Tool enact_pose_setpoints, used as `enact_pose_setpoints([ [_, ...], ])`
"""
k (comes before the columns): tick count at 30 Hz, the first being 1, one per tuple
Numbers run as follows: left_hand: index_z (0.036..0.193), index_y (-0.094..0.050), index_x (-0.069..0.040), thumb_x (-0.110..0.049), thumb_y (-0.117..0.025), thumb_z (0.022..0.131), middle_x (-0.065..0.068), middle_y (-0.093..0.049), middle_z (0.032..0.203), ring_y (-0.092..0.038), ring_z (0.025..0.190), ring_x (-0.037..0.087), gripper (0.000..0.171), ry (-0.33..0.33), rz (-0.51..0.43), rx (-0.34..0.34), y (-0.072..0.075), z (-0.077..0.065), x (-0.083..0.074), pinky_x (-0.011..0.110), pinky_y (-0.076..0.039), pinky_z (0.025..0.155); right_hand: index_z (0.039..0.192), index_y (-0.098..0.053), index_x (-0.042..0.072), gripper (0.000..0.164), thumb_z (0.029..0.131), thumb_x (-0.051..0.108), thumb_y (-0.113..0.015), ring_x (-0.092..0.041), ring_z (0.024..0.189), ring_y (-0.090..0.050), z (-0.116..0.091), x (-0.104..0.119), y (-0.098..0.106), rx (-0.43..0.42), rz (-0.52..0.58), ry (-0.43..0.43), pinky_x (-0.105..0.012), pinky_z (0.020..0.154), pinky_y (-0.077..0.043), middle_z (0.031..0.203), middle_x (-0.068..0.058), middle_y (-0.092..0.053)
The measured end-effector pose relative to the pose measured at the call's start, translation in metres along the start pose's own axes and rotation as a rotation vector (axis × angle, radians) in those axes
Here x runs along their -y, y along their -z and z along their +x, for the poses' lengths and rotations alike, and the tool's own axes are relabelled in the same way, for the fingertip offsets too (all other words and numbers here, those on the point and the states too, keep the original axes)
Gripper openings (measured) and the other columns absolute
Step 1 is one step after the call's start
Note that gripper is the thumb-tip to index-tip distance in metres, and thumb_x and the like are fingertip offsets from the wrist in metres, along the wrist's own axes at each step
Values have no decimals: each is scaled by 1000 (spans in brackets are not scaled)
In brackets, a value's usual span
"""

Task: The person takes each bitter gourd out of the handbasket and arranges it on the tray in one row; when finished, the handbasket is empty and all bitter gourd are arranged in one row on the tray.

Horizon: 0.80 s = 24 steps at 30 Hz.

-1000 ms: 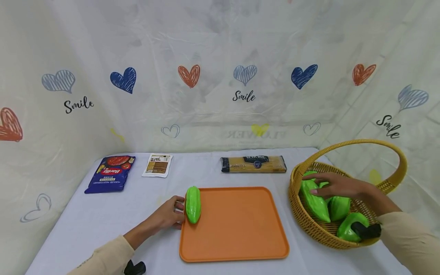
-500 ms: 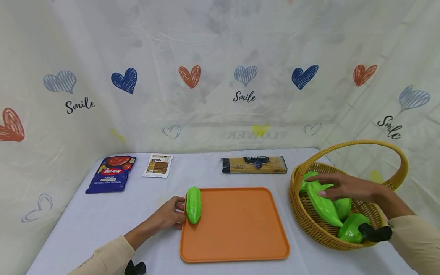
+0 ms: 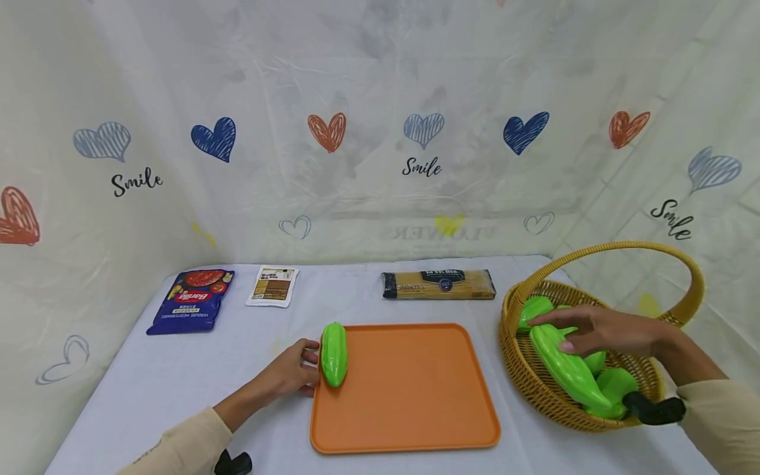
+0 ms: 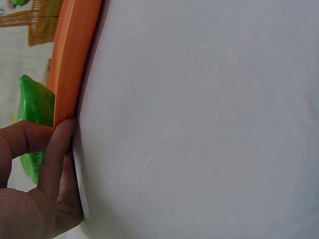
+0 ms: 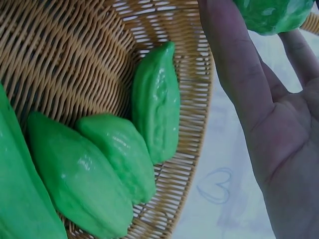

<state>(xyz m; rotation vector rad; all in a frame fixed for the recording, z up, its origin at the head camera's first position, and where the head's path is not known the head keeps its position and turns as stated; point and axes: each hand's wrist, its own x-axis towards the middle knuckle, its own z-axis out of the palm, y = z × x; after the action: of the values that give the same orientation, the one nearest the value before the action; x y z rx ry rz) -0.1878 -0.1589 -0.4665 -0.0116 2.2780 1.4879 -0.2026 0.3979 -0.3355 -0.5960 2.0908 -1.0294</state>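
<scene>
My left hand (image 3: 291, 369) holds the left rim of an orange tray (image 3: 415, 389); in the left wrist view its fingertips are right at the tray's edge. On the tray's left side lies a glossy green bitter melon (image 3: 334, 356). My right hand (image 3: 605, 330), over the wicker basket (image 3: 534, 396), grips a long bitter melon (image 3: 567, 369) at its upper end between thumb and fingers. In the right wrist view, the end of this held melon (image 5: 279, 15) shows at the top. Below it several other bitter melons (image 5: 84, 174) lie in the basket.
The basket's tall arched handle (image 3: 623, 245) rises behind and over the right forearm. At the back of the table lie a spaghetti pack (image 3: 439, 285), a white-and-brown packet (image 3: 273, 286) and a blue Barilla pouch (image 3: 192, 300). A printed cloth hangs behind.
The right hand has drawn the gripped bitter melon to the right and toward the person, uncovering another melon at the basket's left. The left hand and tray have stayed put.
</scene>
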Motion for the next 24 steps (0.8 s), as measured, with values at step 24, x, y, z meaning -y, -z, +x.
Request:
enact_pose_setpoints([
  [24,142,-42,2,0,-72,77,15,-53,117,-64,90,22,71,10,15,-5,0,2,3,37,-63,68,156,-36,9,53,103,8,-48,11,133,-39,18,18,-25,70,12,36,-20,101,-47,156,16,-41],
])
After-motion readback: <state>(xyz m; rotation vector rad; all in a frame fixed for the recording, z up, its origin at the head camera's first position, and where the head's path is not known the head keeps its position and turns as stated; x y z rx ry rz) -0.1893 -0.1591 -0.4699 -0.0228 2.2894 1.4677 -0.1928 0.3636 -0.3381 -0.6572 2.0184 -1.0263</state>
